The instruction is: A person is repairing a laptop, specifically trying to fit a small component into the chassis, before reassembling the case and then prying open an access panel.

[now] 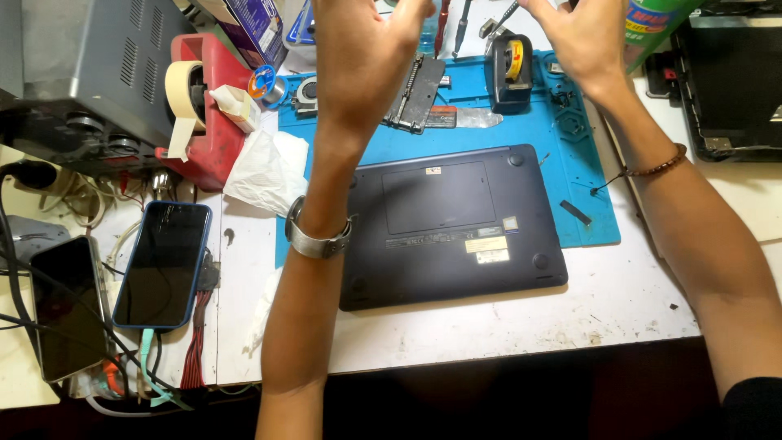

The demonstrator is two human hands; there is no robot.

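A dark laptop lies upside down on a blue work mat, its bottom cover facing up. Both my arms reach forward over it. My left hand, with a metal watch on the wrist, is raised above the mat's far edge, and its fingertips run off the top of the view. My right hand, with a bead bracelet on the wrist, is up at the far right of the mat beside a black tape dispenser. Its fingers are cut off too, so what either hand holds is hidden.
Two phones lie at the left among cables. A red tape dispenser, crumpled tissue, a small fan, a metal laptop part, a grey machine and another opened device ring the mat.
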